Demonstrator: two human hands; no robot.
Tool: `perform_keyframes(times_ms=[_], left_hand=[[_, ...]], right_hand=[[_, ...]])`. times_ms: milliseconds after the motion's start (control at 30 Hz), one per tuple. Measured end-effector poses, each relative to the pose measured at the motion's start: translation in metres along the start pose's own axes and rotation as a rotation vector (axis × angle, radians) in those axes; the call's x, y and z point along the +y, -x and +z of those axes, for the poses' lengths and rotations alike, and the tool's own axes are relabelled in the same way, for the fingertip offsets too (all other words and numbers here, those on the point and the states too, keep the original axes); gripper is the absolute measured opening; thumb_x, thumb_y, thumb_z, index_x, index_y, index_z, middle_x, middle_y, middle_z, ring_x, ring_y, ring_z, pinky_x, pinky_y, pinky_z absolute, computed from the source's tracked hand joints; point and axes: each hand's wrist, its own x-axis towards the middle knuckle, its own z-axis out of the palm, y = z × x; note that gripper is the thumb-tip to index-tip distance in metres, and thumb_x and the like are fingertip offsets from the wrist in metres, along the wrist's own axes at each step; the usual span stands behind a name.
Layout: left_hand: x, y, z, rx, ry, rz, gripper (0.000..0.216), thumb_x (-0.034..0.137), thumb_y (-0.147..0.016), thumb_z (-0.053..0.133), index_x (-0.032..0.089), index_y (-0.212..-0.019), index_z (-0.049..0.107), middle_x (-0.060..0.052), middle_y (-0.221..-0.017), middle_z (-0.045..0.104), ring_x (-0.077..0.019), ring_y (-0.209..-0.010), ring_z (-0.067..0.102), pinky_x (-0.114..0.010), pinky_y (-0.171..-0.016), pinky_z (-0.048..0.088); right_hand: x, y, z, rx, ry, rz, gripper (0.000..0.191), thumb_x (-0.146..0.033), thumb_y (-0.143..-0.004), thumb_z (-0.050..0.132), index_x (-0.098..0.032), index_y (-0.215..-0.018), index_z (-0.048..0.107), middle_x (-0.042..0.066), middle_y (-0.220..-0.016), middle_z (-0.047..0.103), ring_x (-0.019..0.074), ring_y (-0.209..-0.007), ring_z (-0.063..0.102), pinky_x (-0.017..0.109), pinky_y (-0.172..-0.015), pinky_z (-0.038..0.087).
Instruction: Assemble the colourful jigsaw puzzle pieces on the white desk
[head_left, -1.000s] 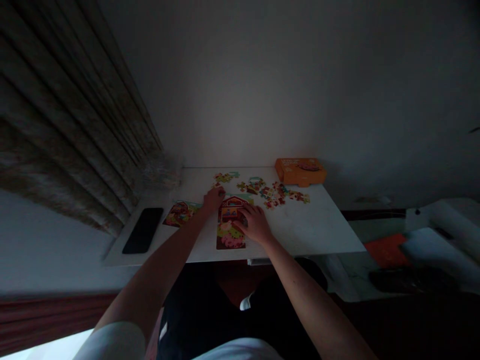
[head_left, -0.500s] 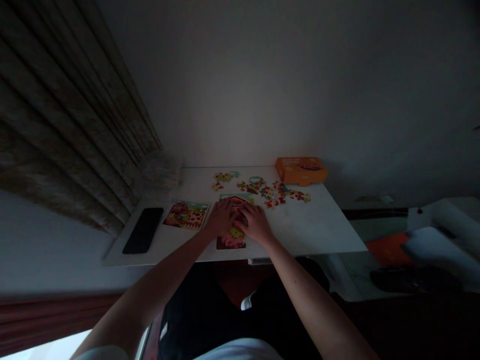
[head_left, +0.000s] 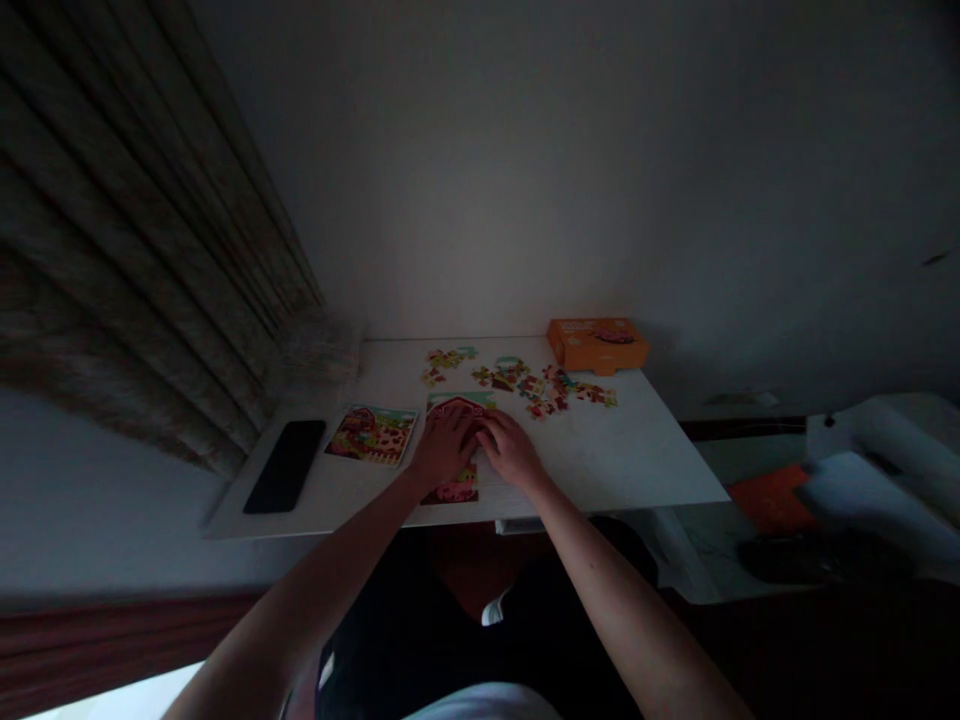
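Observation:
A partly joined jigsaw puzzle (head_left: 459,494) with a red barn at its top and a pink pig at its bottom lies near the table's front edge. My left hand (head_left: 444,447) rests flat across its middle, fingers stretched out and covering much of the picture. At the puzzle's right edge, my right hand (head_left: 511,452) touches it with slightly bent fingers, close to the left fingertips. Whether a small piece lies under the fingers is hidden. Loose jigsaw pieces (head_left: 551,392) are scattered behind and to the right.
A farm picture card (head_left: 373,436) lies left of the puzzle, with a black phone (head_left: 286,466) beyond it. An orange box (head_left: 598,346) stands at the back right of the white table (head_left: 630,460). A clear plastic bag (head_left: 319,350) sits at the back left, by the curtain.
The puzzle has shifted slightly left and toward me. My left hand has spread lower over it, and my right hand has drawn back to its right edge.

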Motion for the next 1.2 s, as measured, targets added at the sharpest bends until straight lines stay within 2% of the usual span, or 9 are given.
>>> perform_keyframes(times_ms=[100,300,533,633,733,833,933,1067,1200], left_hand=[[0.001,0.002,0.000,-0.013,-0.013,-0.018,0.055,0.051,-0.106,0.041,0.022,-0.151,0.053,-0.013,-0.163,0.046,-0.0308,-0.156,0.033,-0.055,-0.129,0.017],[-0.004,0.005,-0.005,0.006,-0.026,-0.028,0.052,0.048,-0.106,0.042,0.025,-0.150,0.055,-0.012,-0.162,0.048,-0.0307,-0.154,0.036,-0.055,-0.128,0.021],[0.001,0.006,-0.003,0.056,0.009,-0.045,0.050,0.046,-0.107,0.040,0.024,-0.148,0.057,-0.011,-0.159,0.051,-0.0322,-0.154,0.036,-0.057,-0.128,0.021],[0.000,0.005,-0.001,0.062,0.018,-0.052,0.050,0.047,-0.107,0.040,0.026,-0.149,0.056,-0.011,-0.158,0.053,-0.0321,-0.153,0.038,-0.058,-0.127,0.022],[0.000,0.005,-0.001,0.076,0.013,-0.074,0.049,0.047,-0.107,0.039,0.026,-0.146,0.059,-0.011,-0.157,0.054,-0.0314,-0.150,0.043,-0.057,-0.126,0.024],[-0.001,0.005,-0.002,0.070,0.013,-0.080,0.048,0.047,-0.107,0.040,0.024,-0.142,0.062,-0.012,-0.156,0.054,-0.0307,-0.148,0.045,-0.055,-0.126,0.026],[-0.003,0.005,-0.004,0.073,0.038,-0.071,0.047,0.044,-0.105,0.043,0.024,-0.143,0.061,-0.012,-0.156,0.054,-0.0289,-0.149,0.045,-0.054,-0.128,0.024],[-0.005,0.005,-0.005,0.068,0.059,-0.069,0.047,0.042,-0.104,0.045,0.026,-0.146,0.060,-0.010,-0.157,0.055,-0.0279,-0.150,0.044,-0.053,-0.128,0.023],[-0.004,0.005,-0.005,0.055,0.054,-0.070,0.048,0.042,-0.104,0.043,0.027,-0.147,0.060,-0.010,-0.155,0.056,-0.0295,-0.149,0.045,-0.055,-0.128,0.022]], right_hand=[[0.004,0.002,0.003,0.071,0.012,0.035,0.031,-0.030,-0.106,0.047,-0.020,-0.122,0.072,0.013,-0.126,0.070,0.0255,-0.124,0.060,0.043,-0.111,0.047],[0.024,-0.002,0.005,0.241,-0.113,0.151,0.021,-0.026,-0.099,0.053,-0.022,-0.105,0.073,0.012,-0.112,0.072,0.0252,-0.110,0.066,0.041,-0.104,0.051],[0.059,-0.035,-0.017,0.282,-0.024,0.220,0.023,-0.026,-0.096,0.053,-0.021,-0.101,0.074,0.013,-0.106,0.074,0.0286,-0.106,0.067,0.044,-0.099,0.051],[0.060,-0.061,-0.015,0.236,0.018,0.220,0.027,-0.026,-0.098,0.050,-0.021,-0.105,0.075,0.012,-0.106,0.075,0.0269,-0.103,0.068,0.041,-0.096,0.052],[0.049,-0.093,-0.004,0.091,0.065,0.168,0.027,-0.025,-0.100,0.051,-0.020,-0.111,0.074,0.010,-0.108,0.076,0.0243,-0.103,0.069,0.038,-0.096,0.051],[0.036,-0.122,0.006,-0.015,0.166,0.146,0.026,-0.027,-0.098,0.057,-0.021,-0.118,0.073,0.011,-0.119,0.075,0.0267,-0.114,0.066,0.041,-0.102,0.048],[0.033,-0.139,0.006,-0.025,0.259,0.192,0.028,-0.028,-0.097,0.059,-0.023,-0.122,0.072,0.013,-0.129,0.071,0.0311,-0.122,0.061,0.047,-0.102,0.046],[0.054,-0.128,-0.012,-0.006,0.335,0.239,0.027,-0.027,-0.098,0.059,-0.023,-0.121,0.071,0.014,-0.130,0.069,0.0325,-0.122,0.058,0.048,-0.101,0.044],[0.093,-0.083,-0.048,0.075,0.394,0.282,0.026,-0.029,-0.099,0.055,-0.022,-0.117,0.072,0.014,-0.126,0.070,0.0318,-0.120,0.058,0.046,-0.100,0.042]])
